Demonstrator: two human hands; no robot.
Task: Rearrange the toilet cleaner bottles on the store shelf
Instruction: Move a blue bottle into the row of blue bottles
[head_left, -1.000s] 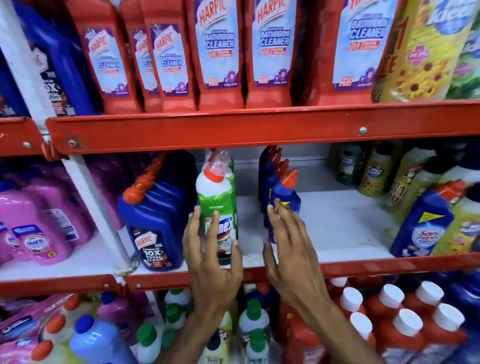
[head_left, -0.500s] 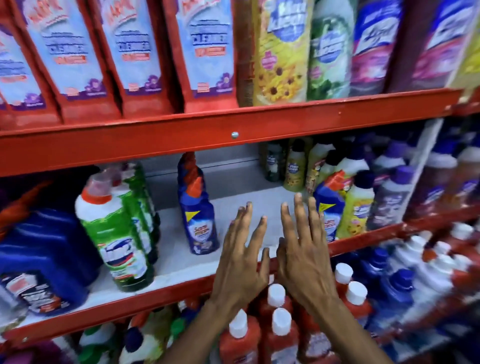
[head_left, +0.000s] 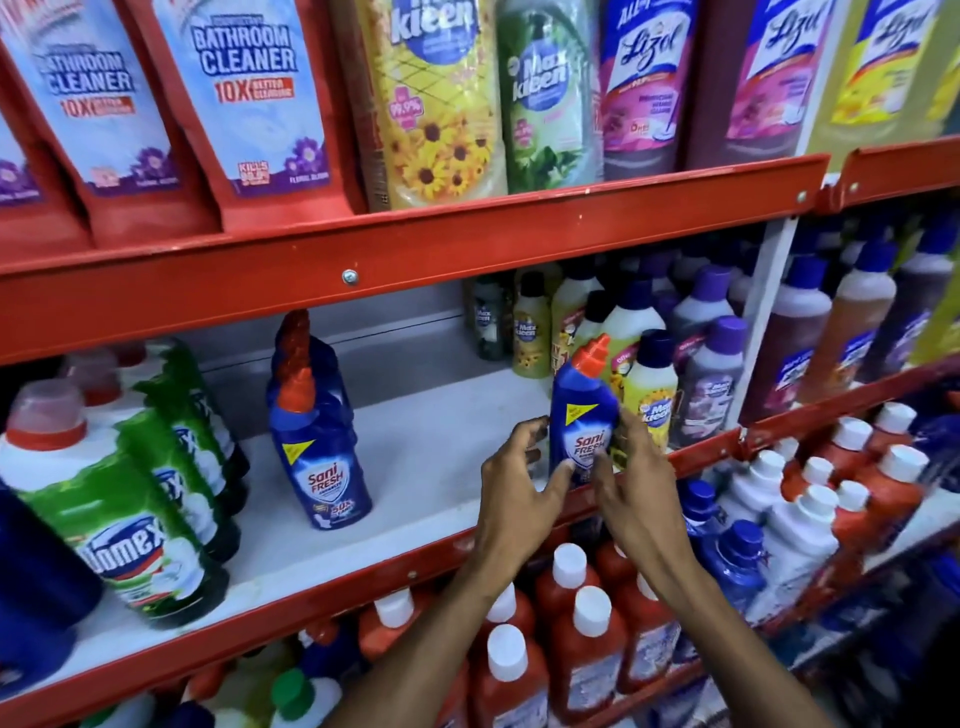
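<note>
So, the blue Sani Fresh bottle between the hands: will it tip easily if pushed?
Probably: the Sani Fresh bottle is tall, slim and angle-necked. Its plastic looks rigid and glossy, perhaps slippery. With the left hand and right hand on both sides, it should stay steady.

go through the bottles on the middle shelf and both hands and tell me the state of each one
Right Sani Fresh bottle: upright at the shelf edge, red cap on, gripped from both sides.
Left Sani Fresh bottle: upright, capped, untouched.
Domex bottles: standing in a row, capped, untouched.
Max Kleen bottles: upright, capped, beside the gripped bottle.
Left hand: fingers on the bottle's left side.
Right hand: fingers around its right side.
</note>
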